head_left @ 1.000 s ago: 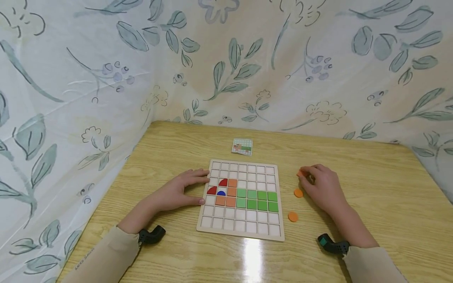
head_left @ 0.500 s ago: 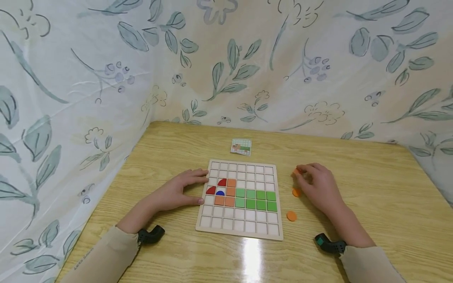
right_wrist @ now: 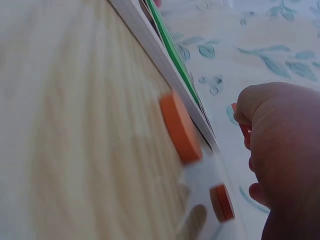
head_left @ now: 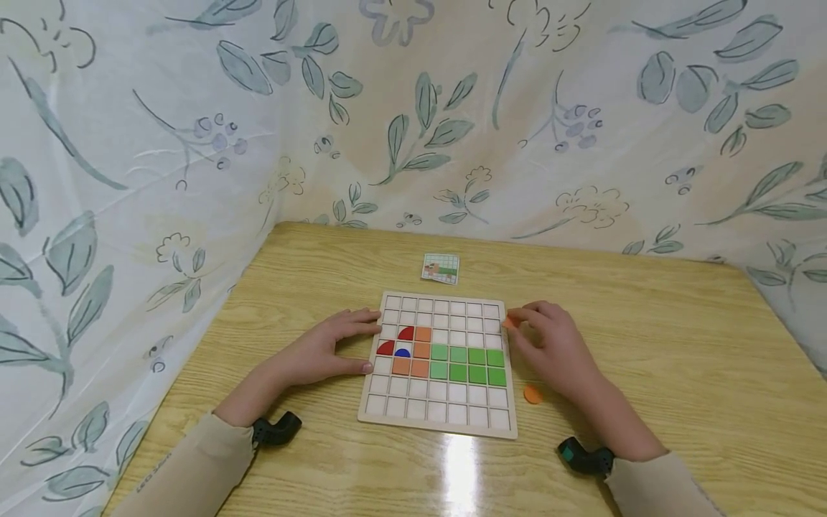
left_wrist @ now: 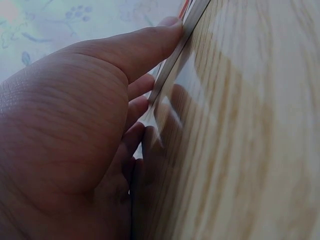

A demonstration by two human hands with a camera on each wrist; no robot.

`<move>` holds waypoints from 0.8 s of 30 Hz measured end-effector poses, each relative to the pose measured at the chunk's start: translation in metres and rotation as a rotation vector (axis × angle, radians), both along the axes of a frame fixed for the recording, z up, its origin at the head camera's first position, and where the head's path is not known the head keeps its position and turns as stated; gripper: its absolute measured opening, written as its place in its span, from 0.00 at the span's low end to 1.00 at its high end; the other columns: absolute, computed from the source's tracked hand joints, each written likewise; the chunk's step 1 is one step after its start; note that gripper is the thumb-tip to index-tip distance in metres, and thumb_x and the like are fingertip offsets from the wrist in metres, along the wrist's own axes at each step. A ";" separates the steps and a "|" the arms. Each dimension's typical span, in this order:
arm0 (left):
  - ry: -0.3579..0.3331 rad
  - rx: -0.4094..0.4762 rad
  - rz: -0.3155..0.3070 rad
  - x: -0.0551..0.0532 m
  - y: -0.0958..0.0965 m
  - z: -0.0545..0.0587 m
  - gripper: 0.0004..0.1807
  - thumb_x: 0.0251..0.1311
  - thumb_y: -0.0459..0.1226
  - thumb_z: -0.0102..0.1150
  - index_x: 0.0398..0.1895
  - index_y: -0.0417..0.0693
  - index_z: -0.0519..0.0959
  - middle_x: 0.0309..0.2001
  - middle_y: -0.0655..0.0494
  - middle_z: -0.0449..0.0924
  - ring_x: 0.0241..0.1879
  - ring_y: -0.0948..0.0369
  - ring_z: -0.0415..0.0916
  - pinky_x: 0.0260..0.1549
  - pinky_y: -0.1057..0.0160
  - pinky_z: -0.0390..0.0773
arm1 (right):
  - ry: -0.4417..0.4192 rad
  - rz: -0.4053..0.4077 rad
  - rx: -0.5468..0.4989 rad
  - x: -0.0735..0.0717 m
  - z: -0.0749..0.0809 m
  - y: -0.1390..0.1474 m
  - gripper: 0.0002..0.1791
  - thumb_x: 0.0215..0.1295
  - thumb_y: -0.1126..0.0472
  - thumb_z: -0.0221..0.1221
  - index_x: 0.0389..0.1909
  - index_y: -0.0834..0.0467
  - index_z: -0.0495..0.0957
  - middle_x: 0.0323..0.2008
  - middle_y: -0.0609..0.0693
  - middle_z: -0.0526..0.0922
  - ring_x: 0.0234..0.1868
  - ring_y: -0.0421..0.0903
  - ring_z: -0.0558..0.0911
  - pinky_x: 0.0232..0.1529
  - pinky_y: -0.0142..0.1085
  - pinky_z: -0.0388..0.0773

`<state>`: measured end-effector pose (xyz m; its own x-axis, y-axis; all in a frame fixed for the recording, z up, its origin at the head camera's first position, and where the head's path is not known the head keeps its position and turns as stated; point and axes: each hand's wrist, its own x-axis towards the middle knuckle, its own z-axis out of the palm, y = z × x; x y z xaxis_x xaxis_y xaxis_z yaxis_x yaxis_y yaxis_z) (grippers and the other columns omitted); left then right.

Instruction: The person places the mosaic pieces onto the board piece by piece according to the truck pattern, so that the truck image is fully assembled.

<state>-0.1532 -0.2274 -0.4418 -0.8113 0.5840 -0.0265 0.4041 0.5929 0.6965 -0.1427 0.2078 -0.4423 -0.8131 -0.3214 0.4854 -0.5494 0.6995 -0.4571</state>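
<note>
A square wooden grid board (head_left: 438, 411) lies on the table with red, blue, coral and green tiles set in its middle rows. Along its left edge, my left hand (head_left: 319, 352) touches the rim with relaxed fingers and thumb (left_wrist: 155, 42). My right hand (head_left: 552, 345) pinches a flat orange tile (head_left: 510, 322) at the board's right edge; the right wrist view shows this tile (right_wrist: 242, 122) partly covered by the fingers. One orange disc (head_left: 533, 394) lies beside the board. A second disc (right_wrist: 222, 203) shows in the right wrist view and is hidden behind the hand in the head view.
Behind the board lies a small picture card (head_left: 441, 268) with a coloured grid pattern. The wood-grain table (head_left: 323, 266) ends at a leaf-patterned cloth (head_left: 400, 129) at the back and left. Black wrist cameras are strapped to both forearms.
My right hand has carried the orange tile leftward from the table to the board's right edge, passing over the upper disc. My left hand has stayed at the left rim.
</note>
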 end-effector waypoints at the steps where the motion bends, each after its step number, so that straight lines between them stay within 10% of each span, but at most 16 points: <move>1: 0.001 -0.001 -0.001 0.000 0.000 0.000 0.38 0.66 0.53 0.77 0.79 0.61 0.77 0.85 0.67 0.60 0.86 0.48 0.48 0.82 0.35 0.51 | 0.003 0.012 0.000 0.001 0.000 -0.003 0.11 0.71 0.65 0.73 0.51 0.62 0.90 0.45 0.52 0.86 0.50 0.55 0.82 0.52 0.54 0.80; 24: 0.026 0.000 -0.018 -0.001 -0.001 -0.001 0.38 0.66 0.53 0.77 0.78 0.60 0.78 0.84 0.64 0.62 0.86 0.47 0.49 0.82 0.35 0.50 | 0.101 0.189 0.061 0.014 -0.005 -0.057 0.09 0.70 0.61 0.73 0.47 0.59 0.91 0.42 0.47 0.85 0.42 0.47 0.79 0.46 0.45 0.79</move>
